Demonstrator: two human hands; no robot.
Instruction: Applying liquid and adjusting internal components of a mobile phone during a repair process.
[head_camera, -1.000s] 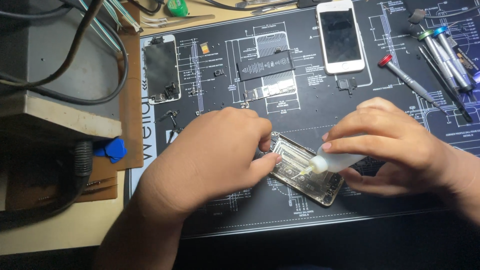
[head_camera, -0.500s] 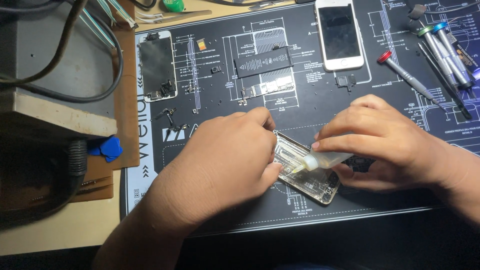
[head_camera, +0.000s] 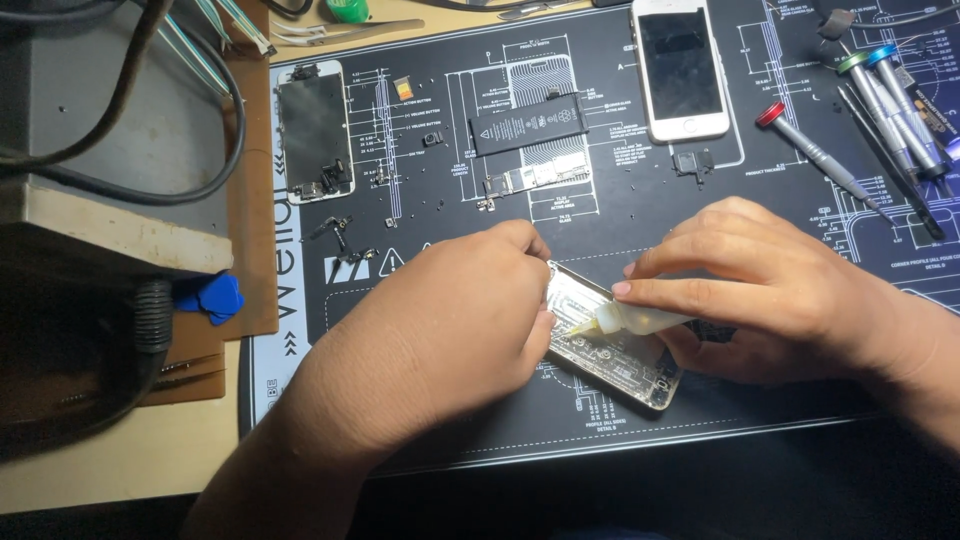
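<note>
Hands meet over an opened phone shell (head_camera: 612, 345) lying near the middle of the dark printed repair mat (head_camera: 640, 440), tilted so that one short end points to the far left and the other to the near right. The left hand (head_camera: 455, 325) lies over the shell's left end with its fingers curled down onto the edge, which looks like a way of pinning the shell flat so it cannot slide. The right hand (head_camera: 770, 290) comes in from the right, and its fingers are clamped on a small translucent squeeze bottle (head_camera: 640, 320), held almost level with its fine tip aimed left and down into the shell; thumb below and forefinger laid along the top would give fine control over the tip.

The shell is a shallow metal tray, shiny and pale inside, with a glinting rim and small fittings at its near-right end; its left part is hidden under the left hand.

Farther away on the mat, apart from the hands, lie a black battery (head_camera: 528, 123), a detached screen panel (head_camera: 314, 130), a white phone (head_camera: 683, 68) face up and a red-capped screwdriver (head_camera: 815, 153). Blue picks (head_camera: 210, 297) sit at the left, off the mat.
</note>
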